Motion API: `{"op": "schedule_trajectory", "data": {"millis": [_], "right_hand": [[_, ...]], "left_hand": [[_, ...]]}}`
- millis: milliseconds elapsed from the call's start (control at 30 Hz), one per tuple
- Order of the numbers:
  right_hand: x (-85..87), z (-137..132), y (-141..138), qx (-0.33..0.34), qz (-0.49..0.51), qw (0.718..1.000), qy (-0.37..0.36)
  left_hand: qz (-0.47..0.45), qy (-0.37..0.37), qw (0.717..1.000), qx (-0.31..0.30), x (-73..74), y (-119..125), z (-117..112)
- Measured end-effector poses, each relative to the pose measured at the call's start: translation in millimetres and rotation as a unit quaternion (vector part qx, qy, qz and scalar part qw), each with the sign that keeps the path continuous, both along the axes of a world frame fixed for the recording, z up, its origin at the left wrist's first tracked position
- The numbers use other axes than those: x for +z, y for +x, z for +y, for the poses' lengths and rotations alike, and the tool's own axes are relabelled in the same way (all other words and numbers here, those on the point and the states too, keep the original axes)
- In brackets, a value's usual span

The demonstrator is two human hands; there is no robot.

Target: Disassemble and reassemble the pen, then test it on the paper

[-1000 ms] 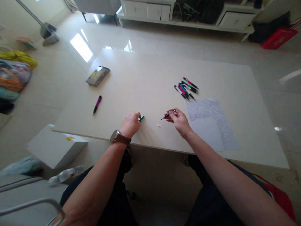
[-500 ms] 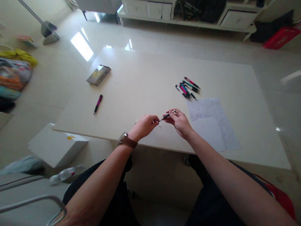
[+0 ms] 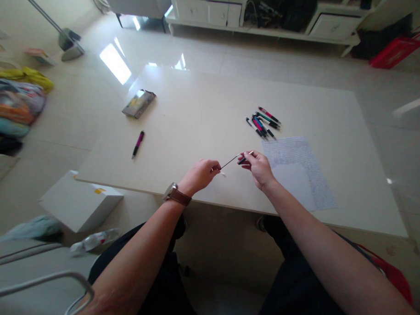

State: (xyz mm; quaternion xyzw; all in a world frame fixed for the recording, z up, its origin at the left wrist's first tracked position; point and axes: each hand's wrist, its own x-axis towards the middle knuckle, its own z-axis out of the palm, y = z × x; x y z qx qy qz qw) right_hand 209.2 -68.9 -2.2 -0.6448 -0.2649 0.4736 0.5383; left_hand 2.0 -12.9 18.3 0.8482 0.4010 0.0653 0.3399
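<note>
My left hand (image 3: 200, 175) is closed in a pinch on one end of a thin pen refill (image 3: 230, 162), just above the near part of the white table (image 3: 202, 121). My right hand (image 3: 259, 167) is closed round a dark pen barrel (image 3: 245, 157) at the refill's other end. The refill stretches between both hands, partly drawn out of the barrel. A small white bit (image 3: 223, 175) lies on the table under the hands. A watch with a brown strap (image 3: 173, 194) is on my left wrist.
A heap of several pens (image 3: 263, 121) lies at the back right, a written sheet of paper (image 3: 296, 168) to the right of my hands. A magenta pen (image 3: 138, 144) and a small flat box (image 3: 139, 103) lie at the left. A white box (image 3: 81, 201) stands on the floor.
My left hand left the green pen part, moved right to the pen tip and pinched the refill. The right hand then drew back to the right, exposing more of the refill.
</note>
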Motion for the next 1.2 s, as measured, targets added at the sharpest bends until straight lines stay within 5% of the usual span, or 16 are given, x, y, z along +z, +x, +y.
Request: {"op": "schedule_trajectory", "data": {"millis": [133, 467, 667, 1200], "right_hand": [[0.5, -3.1, -10.9, 0.083, -0.011, 0.996, 0.002], [-1.6, 0.2, -2.7, -0.024, -0.051, 0.998, 0.001], [-4.6, -0.9, -5.7, 0.040, -0.085, 0.995, -0.015], [-18.0, 0.0, -11.0, 0.106, -0.100, 0.987, -0.074]], "left_hand": [[0.000, -0.008, 1.000, -0.008, 0.1, 2.3, -1.3], [0.093, 0.025, 0.995, 0.034, -2.5, -7.4, 4.3], [0.188, 0.038, 0.978, 0.079, -5.7, -11.8, 1.7], [0.214, 0.055, 0.973, 0.067, -3.9, -11.7, -2.9]]}}
